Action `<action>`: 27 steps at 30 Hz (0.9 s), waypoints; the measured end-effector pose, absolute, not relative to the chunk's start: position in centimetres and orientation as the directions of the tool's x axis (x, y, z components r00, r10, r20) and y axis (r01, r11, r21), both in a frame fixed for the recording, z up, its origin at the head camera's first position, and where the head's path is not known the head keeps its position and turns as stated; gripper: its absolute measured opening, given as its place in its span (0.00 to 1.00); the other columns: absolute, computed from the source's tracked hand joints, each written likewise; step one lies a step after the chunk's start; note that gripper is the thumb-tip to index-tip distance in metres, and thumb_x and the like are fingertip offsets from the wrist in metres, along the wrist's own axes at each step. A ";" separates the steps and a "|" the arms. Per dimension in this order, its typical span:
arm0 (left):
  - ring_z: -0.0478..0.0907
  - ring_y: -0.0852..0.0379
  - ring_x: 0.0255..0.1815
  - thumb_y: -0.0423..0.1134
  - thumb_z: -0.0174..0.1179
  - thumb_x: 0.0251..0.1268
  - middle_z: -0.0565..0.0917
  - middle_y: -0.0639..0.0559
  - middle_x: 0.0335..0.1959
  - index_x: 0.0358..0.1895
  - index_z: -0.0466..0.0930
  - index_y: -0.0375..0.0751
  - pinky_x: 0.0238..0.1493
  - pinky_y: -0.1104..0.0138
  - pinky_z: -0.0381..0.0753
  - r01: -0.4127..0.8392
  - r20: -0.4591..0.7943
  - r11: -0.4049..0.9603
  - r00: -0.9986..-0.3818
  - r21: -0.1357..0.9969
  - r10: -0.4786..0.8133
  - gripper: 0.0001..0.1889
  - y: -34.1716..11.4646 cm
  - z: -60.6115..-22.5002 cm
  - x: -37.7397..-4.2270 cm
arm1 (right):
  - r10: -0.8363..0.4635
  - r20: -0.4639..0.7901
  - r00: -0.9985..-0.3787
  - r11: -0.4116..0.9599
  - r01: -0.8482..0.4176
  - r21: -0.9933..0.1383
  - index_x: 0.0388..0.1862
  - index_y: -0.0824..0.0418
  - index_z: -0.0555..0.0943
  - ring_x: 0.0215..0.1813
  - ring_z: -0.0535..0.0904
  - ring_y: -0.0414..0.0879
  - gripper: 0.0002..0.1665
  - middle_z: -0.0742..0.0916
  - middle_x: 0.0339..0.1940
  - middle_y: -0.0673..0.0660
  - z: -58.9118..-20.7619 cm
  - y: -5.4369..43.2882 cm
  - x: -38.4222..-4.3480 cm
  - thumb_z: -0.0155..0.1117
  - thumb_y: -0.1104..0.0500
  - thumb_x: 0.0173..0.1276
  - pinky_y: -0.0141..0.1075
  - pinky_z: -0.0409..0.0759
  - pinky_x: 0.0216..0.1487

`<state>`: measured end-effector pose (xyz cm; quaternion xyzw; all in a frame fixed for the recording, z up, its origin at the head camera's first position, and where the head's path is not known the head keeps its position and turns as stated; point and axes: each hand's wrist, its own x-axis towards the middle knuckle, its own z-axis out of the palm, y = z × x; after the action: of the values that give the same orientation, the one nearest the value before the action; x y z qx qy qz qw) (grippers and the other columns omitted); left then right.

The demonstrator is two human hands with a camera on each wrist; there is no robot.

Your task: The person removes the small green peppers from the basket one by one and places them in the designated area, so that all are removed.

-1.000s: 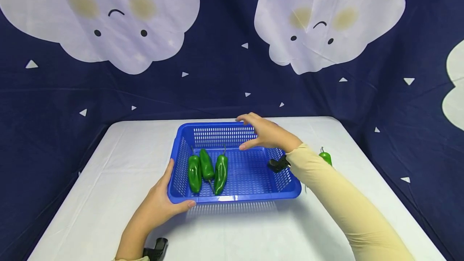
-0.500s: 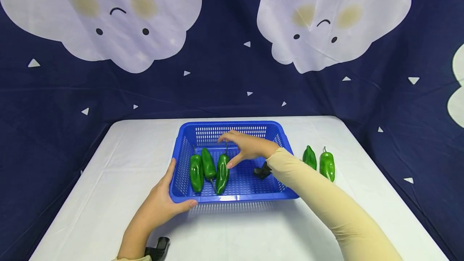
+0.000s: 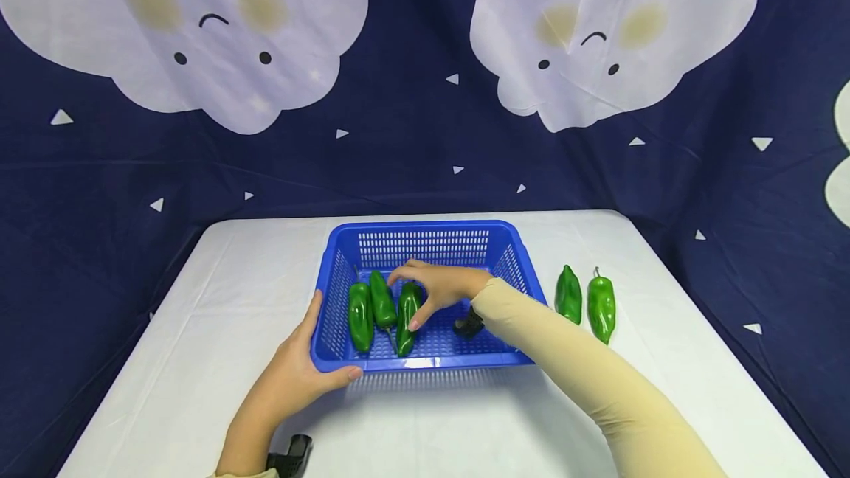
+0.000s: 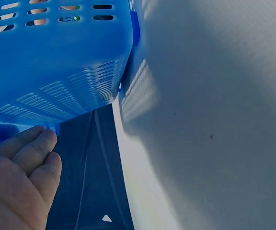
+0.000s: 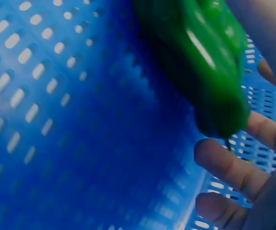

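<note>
A blue plastic basket point(image 3: 458, 350) stands on the white table with three green peppers inside, towards its left: the left pepper point(image 3: 361, 318), the middle pepper point(image 3: 381, 299) and the right pepper point(image 3: 404, 327). My left hand point(image 3: 294, 367) holds the basket's front left corner, thumb along the front rim and fingers against the left side. My right hand point(image 3: 441, 286) reaches into the basket over the right pepper, thumb on its near side and fingers spread beyond. In the right wrist view this pepper point(image 5: 200, 62) lies between thumb and fingers point(image 5: 229, 167), not gripped.
Two more green peppers lie on the white table point(image 3: 192, 360) right of the basket: a darker pepper point(image 3: 568, 295) and a brighter pepper point(image 3: 601, 308). A dark blue curtain point(image 3: 412, 94) with clouds hangs behind the table. The right forearm crosses the basket's right side.
My right hand has moved left and down from the basket's far right onto the right pepper inside. Both peppers on the table have come out from behind the sleeve. My left hand keeps its place.
</note>
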<state>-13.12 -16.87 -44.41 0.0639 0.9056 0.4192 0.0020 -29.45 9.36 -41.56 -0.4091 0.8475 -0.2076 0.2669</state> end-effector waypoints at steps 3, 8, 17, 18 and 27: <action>0.69 0.35 0.71 0.66 0.75 0.42 0.56 0.40 0.80 0.81 0.31 0.55 0.67 0.38 0.69 0.119 0.055 0.644 -0.991 0.755 0.119 0.70 -16.9 -44.5 -13.1 | -0.799 -0.297 -0.522 0.588 -0.581 -0.563 0.69 0.45 0.67 0.69 0.68 0.46 0.49 0.70 0.68 0.53 -42.3 9.1 -29.4 0.80 0.42 0.50 0.44 0.67 0.73; 0.69 0.33 0.71 0.66 0.74 0.43 0.57 0.37 0.79 0.81 0.30 0.54 0.66 0.37 0.70 0.123 0.057 0.663 -0.991 0.739 0.119 0.70 -16.8 -44.3 -13.0 | -0.793 -0.289 -0.536 0.596 -0.585 -0.551 0.66 0.47 0.69 0.65 0.71 0.46 0.47 0.72 0.64 0.52 -43.0 8.9 -29.5 0.81 0.43 0.49 0.41 0.70 0.70; 0.67 0.33 0.71 0.66 0.74 0.42 0.56 0.37 0.79 0.81 0.31 0.54 0.67 0.36 0.68 0.107 0.044 0.663 -0.993 0.741 0.111 0.70 -16.8 -43.9 -12.9 | -0.795 -0.292 -0.531 0.592 -0.577 -0.563 0.61 0.49 0.74 0.57 0.71 0.44 0.40 0.71 0.57 0.50 -43.9 9.4 -29.9 0.82 0.47 0.50 0.38 0.73 0.64; 0.67 0.32 0.72 0.66 0.74 0.42 0.55 0.37 0.79 0.81 0.31 0.54 0.67 0.36 0.68 0.104 0.042 0.665 -0.993 0.740 0.109 0.70 -16.8 -43.9 -12.9 | -0.794 -0.293 -0.532 0.593 -0.571 -0.568 0.60 0.49 0.75 0.56 0.71 0.44 0.39 0.71 0.56 0.50 -44.0 9.4 -30.0 0.82 0.47 0.50 0.38 0.73 0.62; 0.66 0.32 0.72 0.66 0.74 0.43 0.55 0.37 0.79 0.81 0.30 0.54 0.67 0.36 0.67 0.099 0.034 0.665 -0.993 0.740 0.109 0.70 -16.9 -44.0 -13.0 | -0.786 -0.277 -0.552 0.587 -0.529 -0.613 0.54 0.49 0.79 0.53 0.71 0.45 0.31 0.71 0.53 0.52 -44.5 9.4 -30.1 0.82 0.49 0.51 0.37 0.73 0.58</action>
<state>-13.05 -16.87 -43.99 0.0571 0.9124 0.4051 0.0065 -30.12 9.44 -44.53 -0.3875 0.8485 -0.2369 0.2715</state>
